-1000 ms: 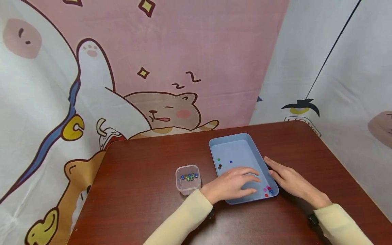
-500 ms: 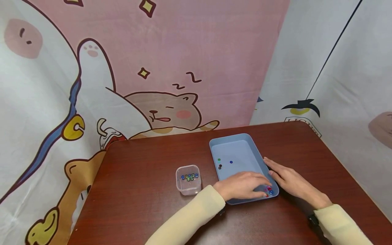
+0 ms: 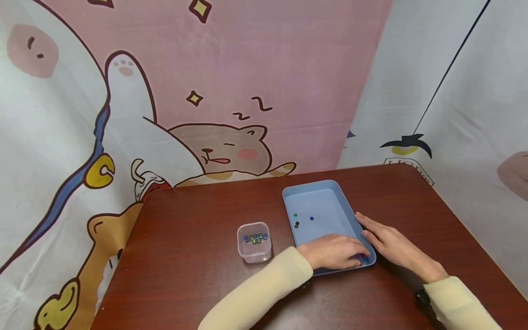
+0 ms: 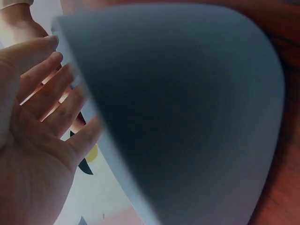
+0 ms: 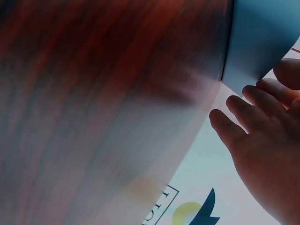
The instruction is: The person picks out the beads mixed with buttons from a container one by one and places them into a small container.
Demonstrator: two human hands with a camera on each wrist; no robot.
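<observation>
A light blue tray [image 3: 313, 197] lies on the table. My left hand [image 3: 332, 252] reaches into its near right corner, fingers bent down over glass marbles. A blue marble [image 3: 365, 260] and a bit of red show past the fingertips; the hand covers the others there. In the left wrist view, the loosely spread fingers [image 4: 65, 112] show nothing between them, and the tray's wall hides much of the scene. My right hand [image 3: 389, 240] rests along the tray's right side, fingers straight and touching the wall. Farther left in the tray sit several green, dark and blue marbles [image 3: 311, 218].
Left of the tray stands a small clear plastic container [image 3: 243, 253] with several blue and green marbles [image 3: 255, 238] in it. Both stand on a dark red-brown wooden table [image 3: 185, 256]. A printed cloth [image 3: 288, 82] hangs behind the table's far edge.
My left hand has moved right and slightly toward me, from the tray's middle to the marbles in its near right corner. My right hand and the container have stayed put.
</observation>
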